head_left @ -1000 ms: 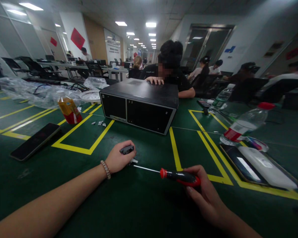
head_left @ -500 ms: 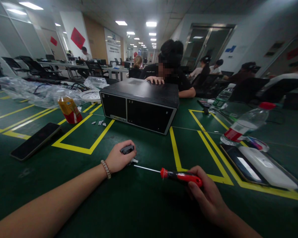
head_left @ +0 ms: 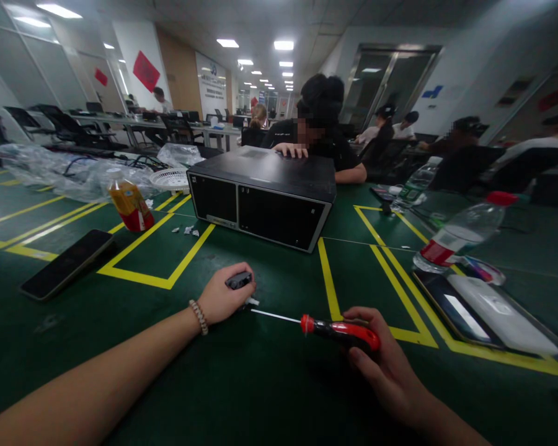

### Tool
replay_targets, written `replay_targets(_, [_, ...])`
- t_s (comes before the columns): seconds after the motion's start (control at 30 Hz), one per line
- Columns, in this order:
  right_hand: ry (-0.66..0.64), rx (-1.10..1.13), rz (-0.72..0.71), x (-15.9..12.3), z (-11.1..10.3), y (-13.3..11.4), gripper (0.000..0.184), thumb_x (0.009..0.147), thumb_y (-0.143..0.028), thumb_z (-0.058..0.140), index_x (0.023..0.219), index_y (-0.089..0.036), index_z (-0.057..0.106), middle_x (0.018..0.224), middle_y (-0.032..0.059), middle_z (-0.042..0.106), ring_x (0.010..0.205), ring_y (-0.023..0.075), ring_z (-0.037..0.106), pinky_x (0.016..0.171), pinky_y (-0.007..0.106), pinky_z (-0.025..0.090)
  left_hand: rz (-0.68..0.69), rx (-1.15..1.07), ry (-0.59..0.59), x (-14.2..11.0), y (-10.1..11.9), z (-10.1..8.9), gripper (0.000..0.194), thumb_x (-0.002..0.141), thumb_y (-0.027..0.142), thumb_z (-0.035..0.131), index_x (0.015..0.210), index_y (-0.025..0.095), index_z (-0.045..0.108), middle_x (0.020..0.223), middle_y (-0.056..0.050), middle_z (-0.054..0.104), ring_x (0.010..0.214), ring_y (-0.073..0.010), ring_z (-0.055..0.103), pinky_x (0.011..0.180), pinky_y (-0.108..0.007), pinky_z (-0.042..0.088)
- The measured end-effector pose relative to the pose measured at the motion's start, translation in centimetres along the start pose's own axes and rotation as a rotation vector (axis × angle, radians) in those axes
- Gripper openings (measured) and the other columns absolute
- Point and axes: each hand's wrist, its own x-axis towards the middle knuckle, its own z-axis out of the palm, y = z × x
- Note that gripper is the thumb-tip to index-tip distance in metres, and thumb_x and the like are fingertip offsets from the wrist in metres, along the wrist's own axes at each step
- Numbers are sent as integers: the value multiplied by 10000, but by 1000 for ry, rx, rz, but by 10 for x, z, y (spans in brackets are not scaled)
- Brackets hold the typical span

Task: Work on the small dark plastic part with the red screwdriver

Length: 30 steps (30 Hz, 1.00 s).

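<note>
My left hand [head_left: 224,295], with a beaded bracelet [head_left: 199,317] at its wrist, is closed around a small dark grey part [head_left: 239,280]. A bit of white shows under the fingers; the exact kind of part cannot be made out. My right hand [head_left: 384,362] holds the red and black handle of a screwdriver [head_left: 341,330], thumb below and fingers over the far side. The thin shaft points left, its tip close to the underside of the grey part. Whether tip and part touch is hidden by my left fingers.
A black computer case [head_left: 260,179] lies across the table [head_left: 204,396], a co-worker's hand [head_left: 291,150] on its top. On the left are a drink bottle [head_left: 129,201] and a dark phone [head_left: 67,263]. On the right stand a water bottle [head_left: 465,232] and a white slab-like device [head_left: 500,313].
The fingers of my right hand have shifted and loosened a little on the screwdriver handle, which looks slightly rotated. My left hand and the grey part stay where they were.
</note>
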Motion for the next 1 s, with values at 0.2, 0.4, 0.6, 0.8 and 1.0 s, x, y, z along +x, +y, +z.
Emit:
replay_targets(0.2, [-82,6,13,0,-3,2,300,1013,-468,501,1223,-254,486,912,55,642,693,216,634,611,351,531,-17,-15,-16,-2,2,-1,79,884,274,653,860,201,637,795,-3,668,723,-193,646,668,-292,501])
replay_targets(0.4, [-70,-31,23,1,-3,2,308,1017,-507,494,1160,-240,549,858,57,675,650,211,635,526,312,511,-20,-1,-9,-1,6,-2,62,878,258,644,861,198,645,788,-2,667,708,-187,635,655,-283,488])
replay_targets(0.6, [-95,-15,5,3,-2,1,341,1044,-554,442,1052,-242,578,722,12,643,567,187,616,479,282,491,-14,-10,-3,0,4,-1,51,863,249,653,856,200,644,791,1,663,709,-182,631,663,-280,488])
replay_targets(0.8, [-73,-27,-32,7,-1,-1,344,1058,-523,437,996,-237,618,672,3,646,531,173,615,466,269,482,-18,-31,-1,-1,2,-1,62,863,259,652,849,201,637,784,3,658,702,-181,630,652,-275,485])
replay_targets(1.0, [-51,-132,-35,7,0,-2,318,1060,-455,440,1055,-236,671,657,1,648,508,176,615,458,278,489,4,-16,5,-2,4,0,43,856,236,645,839,198,634,779,6,655,706,-178,628,668,-275,487])
